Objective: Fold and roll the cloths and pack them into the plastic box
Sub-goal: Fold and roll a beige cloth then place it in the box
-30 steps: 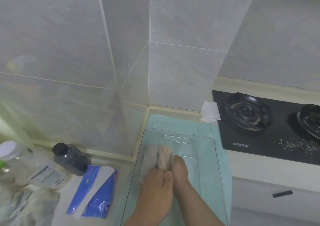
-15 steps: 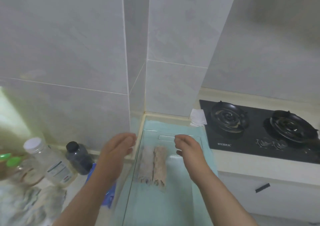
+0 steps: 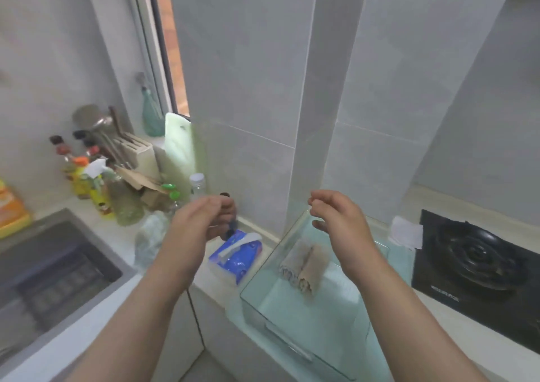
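Two rolled grey-beige cloths (image 3: 304, 263) lie side by side at the far left of the clear plastic box (image 3: 292, 349), which stands on a pale teal cloth on the counter. My right hand (image 3: 336, 218) hovers above the box's far end, fingers loosely curled and holding nothing. My left hand (image 3: 195, 221) is raised over the counter left of the box, fingers loosely curled, also holding nothing. A crumpled pale cloth (image 3: 152, 235) lies on the counter just left of my left hand.
A blue tissue pack (image 3: 236, 253) lies between my left hand and the box. Bottles (image 3: 96, 188), a knife block (image 3: 140, 153) and a green cutting board (image 3: 178, 145) crowd the back left. A sink (image 3: 49, 270) is at left, a black gas hob (image 3: 479, 267) at right.
Both hands let go of the rolled cloths in the box, lifted up and apart. The view swung left, bringing the sink and bottles into sight.
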{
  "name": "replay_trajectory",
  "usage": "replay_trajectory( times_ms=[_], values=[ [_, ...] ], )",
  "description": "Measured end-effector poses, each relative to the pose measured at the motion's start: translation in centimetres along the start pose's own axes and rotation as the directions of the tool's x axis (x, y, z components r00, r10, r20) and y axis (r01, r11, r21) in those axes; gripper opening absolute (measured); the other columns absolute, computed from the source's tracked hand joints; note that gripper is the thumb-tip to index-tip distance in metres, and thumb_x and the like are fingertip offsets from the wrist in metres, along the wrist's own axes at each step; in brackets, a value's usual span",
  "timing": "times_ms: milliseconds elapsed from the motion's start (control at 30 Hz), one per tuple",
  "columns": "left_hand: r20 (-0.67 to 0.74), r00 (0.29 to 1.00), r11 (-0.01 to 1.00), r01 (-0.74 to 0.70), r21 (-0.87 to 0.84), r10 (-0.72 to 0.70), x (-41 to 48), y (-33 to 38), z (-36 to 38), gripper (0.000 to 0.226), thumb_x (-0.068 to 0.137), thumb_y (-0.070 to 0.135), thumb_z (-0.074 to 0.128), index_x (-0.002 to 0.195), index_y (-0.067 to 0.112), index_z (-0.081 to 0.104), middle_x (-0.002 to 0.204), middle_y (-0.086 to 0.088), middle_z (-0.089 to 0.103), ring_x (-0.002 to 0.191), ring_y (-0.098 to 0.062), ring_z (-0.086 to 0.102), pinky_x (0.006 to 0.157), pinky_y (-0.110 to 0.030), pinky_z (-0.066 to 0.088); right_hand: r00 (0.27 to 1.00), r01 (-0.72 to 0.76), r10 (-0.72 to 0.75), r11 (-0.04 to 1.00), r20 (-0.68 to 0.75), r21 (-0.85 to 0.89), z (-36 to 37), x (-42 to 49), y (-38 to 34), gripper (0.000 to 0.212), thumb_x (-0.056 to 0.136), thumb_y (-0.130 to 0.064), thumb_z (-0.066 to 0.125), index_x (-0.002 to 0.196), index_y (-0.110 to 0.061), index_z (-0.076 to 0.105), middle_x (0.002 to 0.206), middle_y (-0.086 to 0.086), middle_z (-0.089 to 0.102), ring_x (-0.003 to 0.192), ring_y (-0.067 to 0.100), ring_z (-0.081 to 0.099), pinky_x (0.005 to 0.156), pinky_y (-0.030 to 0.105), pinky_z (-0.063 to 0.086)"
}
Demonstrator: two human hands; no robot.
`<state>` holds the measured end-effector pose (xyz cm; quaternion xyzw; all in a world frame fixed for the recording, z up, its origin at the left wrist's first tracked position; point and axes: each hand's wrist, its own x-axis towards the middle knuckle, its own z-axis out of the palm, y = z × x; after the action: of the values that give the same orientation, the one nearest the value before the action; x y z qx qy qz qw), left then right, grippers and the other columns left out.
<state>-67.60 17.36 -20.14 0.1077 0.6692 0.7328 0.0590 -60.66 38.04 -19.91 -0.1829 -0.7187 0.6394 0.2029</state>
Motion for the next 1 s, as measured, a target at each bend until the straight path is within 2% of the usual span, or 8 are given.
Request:
replay_trajectory(
  times_ms=[200,267,333,400,600,733,867,1000],
  values=[
    [-0.215,0.968,0.972,-0.082,0.219,0.13,-11.4,2.8,-4.6,0.045,0.065,0.049,0.061,0.109,0.039,0.06,0.117,0.015,0.063,0.111,-0.002,0.059,0.094,-0.031,0.048,0.928,0.179,-0.174,0.984,0.33,0.017,3.0,-6.1,-2.5,0.021,0.091,-0.017,0.06,0.107,-0.031,0.061,0.11,-0.018,0.062,0.102,-0.008,0.056,0.08,0.009,0.043],
    [-0.311,0.938,0.956,-0.059,0.289,0.152,-15.9,3.6,-7.1,0.055,0.059,0.057,0.059,0.113,0.046,0.056,0.124,0.018,0.059,0.116,0.002,0.054,0.098,-0.031,0.045,0.882,0.184,-0.194,0.981,0.43,0.066,5.2,-8.6,-3.5,0.021,0.09,-0.019,0.063,0.108,-0.03,0.061,0.109,-0.018,0.062,0.101,-0.006,0.058,0.082,0.011,0.044],
    [-0.415,0.895,0.948,-0.025,0.318,0.163,-20.4,4.6,-10.1,0.058,0.058,0.059,0.058,0.115,0.047,0.054,0.127,0.018,0.057,0.119,0.004,0.052,0.101,-0.03,0.043,0.826,0.199,-0.222,0.975,0.519,0.1,8.0,-11.3,-4.4,0.028,0.085,-0.027,0.065,0.112,-0.026,0.062,0.112,-0.011,0.064,0.104,0.004,0.06,0.09,0.022,0.046],
    [-0.521,0.837,0.95,0.004,0.313,0.169,-25.0,5.8,-13.2,0.059,0.058,0.058,0.057,0.116,0.045,0.055,0.129,0.016,0.057,0.12,0.004,0.051,0.104,-0.032,0.042,0.756,0.205,-0.246,0.969,0.607,0.137,11.4,-14.4,-5.4,0.026,0.088,-0.022,0.064,0.114,-0.025,0.061,0.114,-0.009,0.063,0.106,0.005,0.058,0.092,0.026,0.045],
    [-0.766,0.605,0.958,0.015,0.285,0.218,-38.2,9.2,-22.1,0.055,0.057,0.057,0.059,0.111,0.043,0.057,0.126,0.014,0.059,0.121,-0.001,0.052,0.108,-0.037,0.04,0.474,0.221,-0.299,0.951,0.828,0.216,22.4,-25.4,-8.3,0.026,0.091,-0.012,0.06,0.114,-0.025,0.058,0.111,-0.013,0.062,0.102,-0.003,0.057,0.08,0.013,0.043],
    [-0.869,0.44,0.96,0.046,0.276,0.229,-47.0,10.3,-28.3,0.064,0.054,0.058,0.06,0.114,0.036,0.057,0.128,0.011,0.058,0.121,0.0,0.052,0.103,-0.029,0.041,0.319,0.227,-0.313,0.941,0.894,0.249,29.4,-33.5,-9.9,0.028,0.091,-0.016,0.061,0.118,-0.026,0.058,0.114,-0.014,0.061,0.108,0.001,0.056,0.092,0.025,0.041],
    [-0.938,0.275,0.97,0.064,0.236,0.211,-55.4,10.8,-35.1,0.068,0.05,0.056,0.062,0.113,0.029,0.06,0.125,0.007,0.06,0.118,-0.002,0.053,0.104,-0.031,0.04,0.197,0.214,-0.319,0.937,0.927,0.276,36.5,-41.6,-11.0,0.026,0.091,-0.015,0.061,0.114,-0.027,0.059,0.112,-0.015,0.062,0.105,-0.002,0.055,0.082,0.016,0.04],
    [-0.963,0.198,0.975,0.089,0.205,0.184,-60.9,10.6,-40.8,0.067,0.05,0.056,0.063,0.112,0.03,0.062,0.124,0.007,0.061,0.118,-0.003,0.053,0.108,-0.038,0.039,0.119,0.191,-0.288,0.946,0.95,0.262,42.2,-48.3,-10.7,0.026,0.09,-0.017,0.061,0.114,-0.028,0.059,0.116,-0.015,0.061,0.111,-0.001,0.054,0.081,0.015,0.039]
  ],
)
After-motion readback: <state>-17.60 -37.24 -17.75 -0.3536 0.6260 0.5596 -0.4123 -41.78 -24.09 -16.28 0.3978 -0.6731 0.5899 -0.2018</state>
